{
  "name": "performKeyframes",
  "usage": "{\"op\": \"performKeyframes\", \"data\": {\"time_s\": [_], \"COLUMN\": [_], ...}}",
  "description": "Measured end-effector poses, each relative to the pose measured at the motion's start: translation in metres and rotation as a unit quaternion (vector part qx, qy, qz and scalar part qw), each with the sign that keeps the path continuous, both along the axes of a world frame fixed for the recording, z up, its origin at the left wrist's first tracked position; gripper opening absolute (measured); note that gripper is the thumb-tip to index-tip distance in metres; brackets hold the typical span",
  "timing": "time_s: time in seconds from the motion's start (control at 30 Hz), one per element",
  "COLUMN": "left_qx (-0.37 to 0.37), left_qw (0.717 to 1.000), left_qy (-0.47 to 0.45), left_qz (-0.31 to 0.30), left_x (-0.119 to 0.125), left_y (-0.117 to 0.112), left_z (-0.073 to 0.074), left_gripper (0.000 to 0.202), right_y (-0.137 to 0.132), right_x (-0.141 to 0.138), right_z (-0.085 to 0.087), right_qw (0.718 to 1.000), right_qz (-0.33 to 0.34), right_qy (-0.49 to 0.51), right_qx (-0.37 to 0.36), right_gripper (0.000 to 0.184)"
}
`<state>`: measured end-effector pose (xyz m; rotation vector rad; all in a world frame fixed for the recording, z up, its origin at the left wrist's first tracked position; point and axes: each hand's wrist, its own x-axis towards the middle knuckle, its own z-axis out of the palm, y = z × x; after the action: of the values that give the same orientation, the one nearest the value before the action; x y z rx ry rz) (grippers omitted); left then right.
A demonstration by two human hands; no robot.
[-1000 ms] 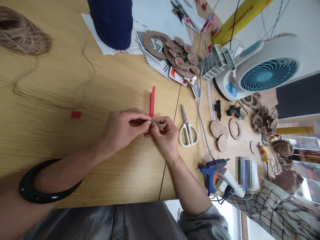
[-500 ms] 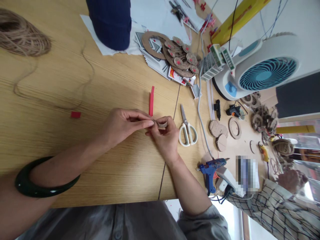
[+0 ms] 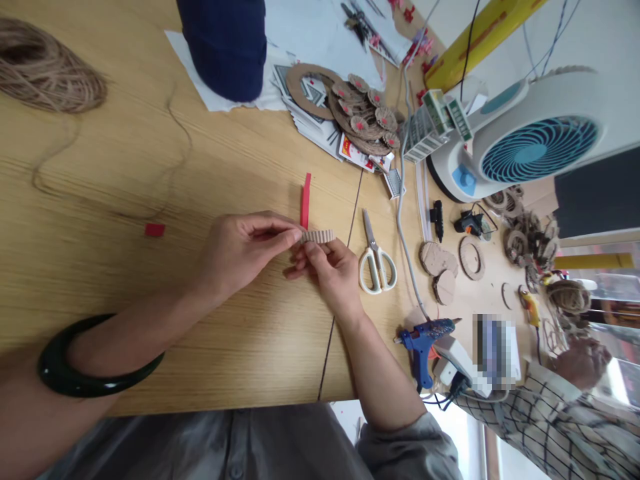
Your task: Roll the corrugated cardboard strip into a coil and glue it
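The broad wooden surface [image 3: 150,167] carries everything here. At its far right edge stands a white desk fan [image 3: 535,147], and at the far left lies a loose ball of twine [image 3: 45,67]. The person's left hand [image 3: 240,250] and right hand [image 3: 333,273] meet near the middle of the surface, while a co-worker's hand [image 3: 580,363] in a checked sleeve keeps well apart at the lower right. A blue glue gun [image 3: 425,337] lies near the front edge. White-handled scissors [image 3: 375,257] lie just beside the right hand, and a red paper strip [image 3: 305,191] lies flat just beyond the fingertips. Smallest is the corrugated cardboard strip [image 3: 319,235], held level just above the surface between the two hands. The left grip is pinched shut on its left end, thumb against forefinger. The right fingers sit directly under it, touching its lower edge (whether they pinch it or only prop it cannot be told). The work in hand looks like drawing the strip out straight and holding it steady. Any further shaping would call for a light, even pinch from both sides, since the fluted card would crease easily.
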<state>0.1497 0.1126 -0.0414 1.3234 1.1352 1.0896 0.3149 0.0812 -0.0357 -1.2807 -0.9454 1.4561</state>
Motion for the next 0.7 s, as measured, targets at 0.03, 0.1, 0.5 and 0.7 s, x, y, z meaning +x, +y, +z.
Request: {"op": "performKeyframes", "data": {"time_s": [0.03,0.1,0.5,0.7], "left_qx": [0.005,0.011,-0.126,-0.104], "left_qw": [1.000,1.000,0.990,0.992], "left_qy": [-0.009,-0.023,-0.071,-0.054], "left_qz": [0.000,-0.005,-0.004,-0.038], "left_x": [0.000,0.000,0.008,0.006], "left_y": [0.000,0.000,-0.001,-0.002], "left_z": [-0.001,-0.001,0.012,0.003], "left_gripper": [0.010,0.009,0.020,0.012], "right_y": [0.000,0.000,-0.003,-0.006], "right_x": [0.001,0.001,-0.003,-0.004], "right_z": [0.001,0.001,-0.004,-0.003], "right_qw": [1.000,0.999,0.998,0.996], "right_qz": [0.007,0.016,-0.057,-0.067], "right_qy": [0.010,0.025,0.004,-0.062], "right_qx": [-0.006,-0.013,0.007,0.018], "right_gripper": [0.045,0.047,0.046,0.043]}}
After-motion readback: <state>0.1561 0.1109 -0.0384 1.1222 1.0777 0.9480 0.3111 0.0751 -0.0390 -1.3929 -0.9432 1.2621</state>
